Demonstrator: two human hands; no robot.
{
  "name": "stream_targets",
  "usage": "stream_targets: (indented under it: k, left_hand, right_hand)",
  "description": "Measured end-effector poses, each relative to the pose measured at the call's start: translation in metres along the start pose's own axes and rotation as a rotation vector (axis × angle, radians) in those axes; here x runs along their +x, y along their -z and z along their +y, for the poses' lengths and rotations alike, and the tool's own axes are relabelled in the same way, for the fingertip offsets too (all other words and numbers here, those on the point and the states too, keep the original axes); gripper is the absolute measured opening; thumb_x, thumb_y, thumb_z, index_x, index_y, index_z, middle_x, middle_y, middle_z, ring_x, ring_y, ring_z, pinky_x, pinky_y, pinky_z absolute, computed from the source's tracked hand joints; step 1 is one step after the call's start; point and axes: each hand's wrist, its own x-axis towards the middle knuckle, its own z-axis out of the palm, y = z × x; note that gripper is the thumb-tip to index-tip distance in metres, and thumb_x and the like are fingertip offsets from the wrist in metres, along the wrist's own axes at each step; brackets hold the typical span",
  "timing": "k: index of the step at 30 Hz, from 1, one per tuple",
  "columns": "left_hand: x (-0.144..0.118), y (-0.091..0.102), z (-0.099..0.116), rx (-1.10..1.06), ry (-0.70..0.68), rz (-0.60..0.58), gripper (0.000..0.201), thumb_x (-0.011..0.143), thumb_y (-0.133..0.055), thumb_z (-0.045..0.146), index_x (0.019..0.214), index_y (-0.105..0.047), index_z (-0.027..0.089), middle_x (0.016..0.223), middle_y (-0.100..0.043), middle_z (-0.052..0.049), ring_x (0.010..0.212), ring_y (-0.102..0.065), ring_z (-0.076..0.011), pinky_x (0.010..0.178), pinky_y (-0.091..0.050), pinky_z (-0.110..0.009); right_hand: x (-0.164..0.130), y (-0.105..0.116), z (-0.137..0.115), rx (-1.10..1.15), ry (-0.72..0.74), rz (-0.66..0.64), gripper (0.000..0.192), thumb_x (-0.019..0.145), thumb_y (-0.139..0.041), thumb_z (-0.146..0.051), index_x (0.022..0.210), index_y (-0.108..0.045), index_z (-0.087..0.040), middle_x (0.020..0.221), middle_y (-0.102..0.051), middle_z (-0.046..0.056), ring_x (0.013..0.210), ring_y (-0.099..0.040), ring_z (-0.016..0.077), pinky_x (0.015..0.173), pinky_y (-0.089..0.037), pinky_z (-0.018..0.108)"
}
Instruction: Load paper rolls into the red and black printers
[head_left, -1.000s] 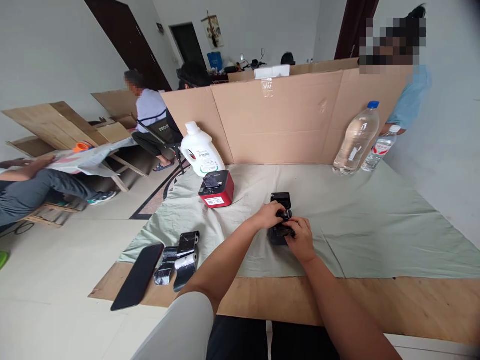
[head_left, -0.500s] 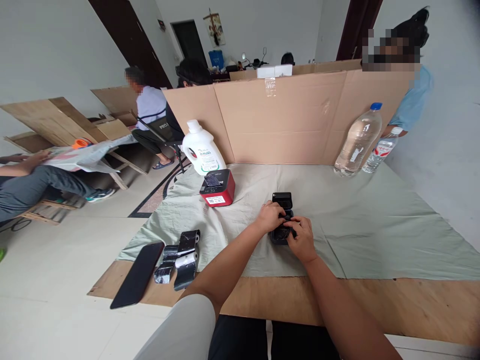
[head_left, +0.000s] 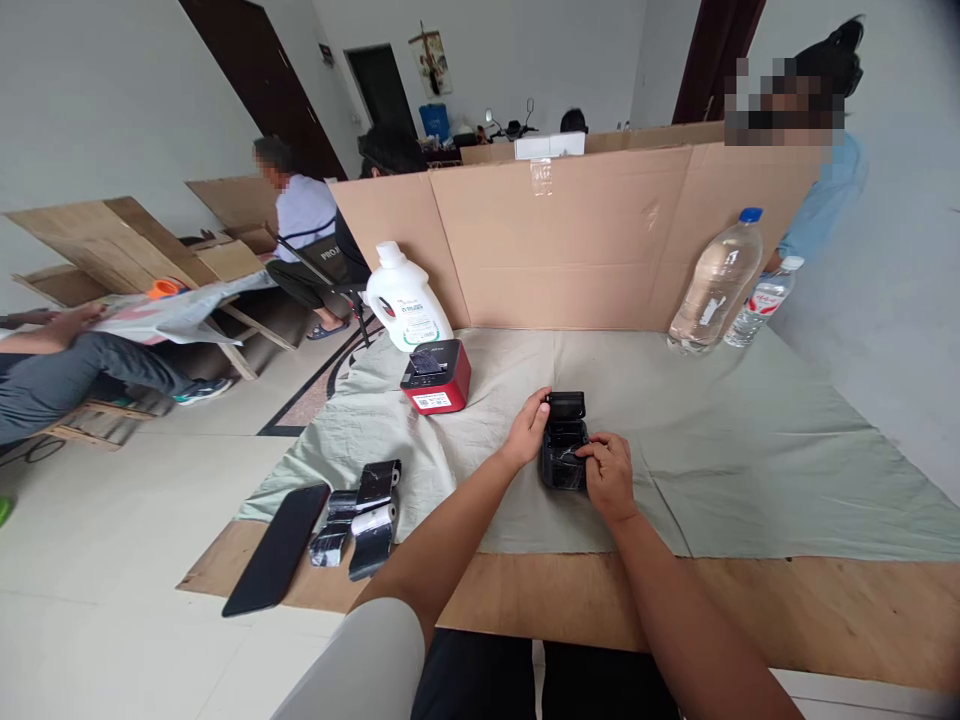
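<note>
A small black printer stands on the cloth in front of me with its lid raised at the far side. Glossy black paper with pale streaks lies across its opening. Up at the lid's left edge, the fingertips of my left hand are closed against it. My right hand is at the printer's right side, fingers bent and their tips pressed on the paper. Its thumb is partly hidden.
Behind stand a red and black printer, a white jug and two water bottles before a cardboard screen. Several black paper rolls and a dark flat slab lie left. Other people sit beyond.
My left hand has moved from inside the printer's opening to the left edge of its lid. My right hand stays at the right side, and more of the black paper now shows.
</note>
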Motion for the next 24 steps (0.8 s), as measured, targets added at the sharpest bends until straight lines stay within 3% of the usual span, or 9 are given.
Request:
stream_targets:
  k: [5, 8, 13, 24]
  left_hand:
    - [-0.027, -0.001, 0.004, 0.044, -0.127, 0.009, 0.052, 0.098, -0.025, 0.053, 0.112, -0.059, 0.017, 0.118, -0.062, -0.012, 0.115, -0.056, -0.0216, 0.104, -0.042, -0.041]
    - [-0.041, -0.005, 0.003, 0.098, -0.154, -0.037, 0.046, 0.099, -0.027, 0.047, 0.105, -0.061, 0.017, 0.123, -0.06, -0.013, 0.121, -0.053, -0.0217, 0.107, -0.041, -0.042]
    - [-0.056, -0.012, -0.004, 0.156, -0.206, -0.062, 0.039, 0.099, -0.031, 0.04, 0.117, -0.057, 0.016, 0.141, -0.049, -0.014, 0.138, -0.037, -0.0223, 0.115, -0.031, -0.046]
    - [-0.063, -0.017, -0.009, 0.235, -0.228, -0.055, 0.036, 0.099, -0.032, 0.035, 0.122, -0.055, 0.017, 0.145, -0.045, -0.012, 0.142, -0.032, -0.0221, 0.115, -0.033, -0.048]
  right_hand:
    - [0.001, 0.001, -0.002, -0.002, 0.007, -0.005, 0.026, 0.079, -0.044, -0.007, 0.073, -0.066, -0.02, 0.094, -0.056, 0.007, 0.095, -0.051, 0.0207, 0.087, -0.044, 0.039]
    - [0.002, 0.002, -0.004, 0.0, 0.009, 0.009, 0.021, 0.078, -0.045, -0.01, 0.078, -0.063, -0.02, 0.094, -0.057, 0.007, 0.095, -0.052, 0.0213, 0.087, -0.045, 0.039]
    - [0.004, 0.004, -0.007, 0.012, 0.072, -0.004, 0.024, 0.084, -0.046, -0.017, 0.103, -0.061, -0.018, 0.103, -0.062, 0.009, 0.101, -0.053, 0.0224, 0.091, -0.045, 0.041]
    - [0.002, -0.002, -0.011, -0.218, -0.022, -0.072, 0.032, 0.094, -0.043, -0.031, 0.094, -0.072, -0.018, 0.101, -0.07, 0.008, 0.096, -0.058, 0.0213, 0.088, -0.042, 0.036]
